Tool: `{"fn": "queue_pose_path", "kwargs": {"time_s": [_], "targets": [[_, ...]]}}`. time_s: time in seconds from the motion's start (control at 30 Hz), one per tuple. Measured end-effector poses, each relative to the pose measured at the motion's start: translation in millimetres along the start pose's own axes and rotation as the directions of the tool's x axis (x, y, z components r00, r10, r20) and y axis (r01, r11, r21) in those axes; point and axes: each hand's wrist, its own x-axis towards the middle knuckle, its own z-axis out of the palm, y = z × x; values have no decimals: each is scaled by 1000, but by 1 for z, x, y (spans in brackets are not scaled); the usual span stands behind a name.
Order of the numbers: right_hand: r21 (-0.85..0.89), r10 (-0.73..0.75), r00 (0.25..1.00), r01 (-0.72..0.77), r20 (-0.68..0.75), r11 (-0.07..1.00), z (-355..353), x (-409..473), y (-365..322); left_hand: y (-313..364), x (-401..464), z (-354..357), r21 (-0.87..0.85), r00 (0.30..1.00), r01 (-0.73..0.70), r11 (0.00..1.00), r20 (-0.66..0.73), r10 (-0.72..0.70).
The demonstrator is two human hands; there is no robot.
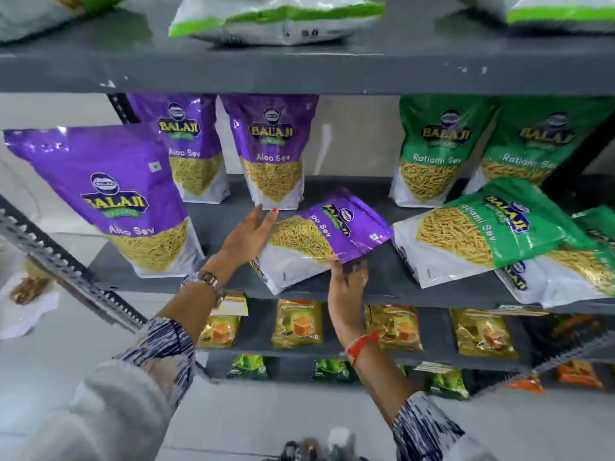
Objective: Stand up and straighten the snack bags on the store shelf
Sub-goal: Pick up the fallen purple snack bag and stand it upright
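Observation:
A purple Aloo Sev bag (319,241) lies tilted on the grey middle shelf (382,281), top pointing right. My left hand (246,237) presses flat against its left edge, fingers together. My right hand (349,281) grips its lower front edge from below. Three purple bags stand upright: a large near one (109,197) at the left, and two (189,144) (273,148) at the back. Two green Ratlami Sev bags (432,148) (529,144) stand at the back right. Another green bag (482,231) lies flat on top of a second fallen one (572,277).
The shelf above (299,71) carries white and green bags (276,18). Below are rows of yellow packets (296,324) and green packets (248,366). A perforated metal upright (66,271) slants across the left. Grey floor shows beneath.

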Motion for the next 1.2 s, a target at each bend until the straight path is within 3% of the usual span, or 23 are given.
{"fn": "queue_pose_path", "kwargs": {"time_s": [0.1,0.23,0.3,0.37,0.47,0.5,0.57,0.7,0.8,0.9,1.03,1.2], "targets": [[232,276,961,-263,-22,936,9,19,-1,4,28,-1,25,978,138,990,152,-140],[372,423,906,-382,-31,846,17,33,0,9,62,-3,294,926,49,954,345,-154],[411,467,882,-407,-54,816,19,37,1,6,70,-4,294,912,34,955,381,-150],[398,485,872,-421,-69,815,20,42,1,5,73,-2,206,897,104,973,404,-182],[349,427,901,-377,-75,858,14,42,1,2,62,4,198,782,239,950,540,-310],[308,405,910,-361,-92,880,12,42,0,-3,57,7,147,777,267,952,552,-303],[235,383,913,-345,-141,909,7,40,1,-14,45,15,-83,838,333,939,483,-254],[280,418,904,-379,-91,882,-7,31,-3,-17,23,23,-525,910,391,756,346,-229],[294,415,910,-398,2,869,-23,21,-9,-12,6,20,-617,952,307,724,197,-235],[323,357,934,-337,-2,884,-36,8,-21,-8,-19,20,-710,971,224,667,107,-212],[290,226,974,-223,24,931,-55,-10,-41,5,-58,16,-811,980,167,561,75,-183],[249,92,991,-114,98,962,-73,-30,-68,19,-99,-3,-853,992,86,514,26,-122]]}}
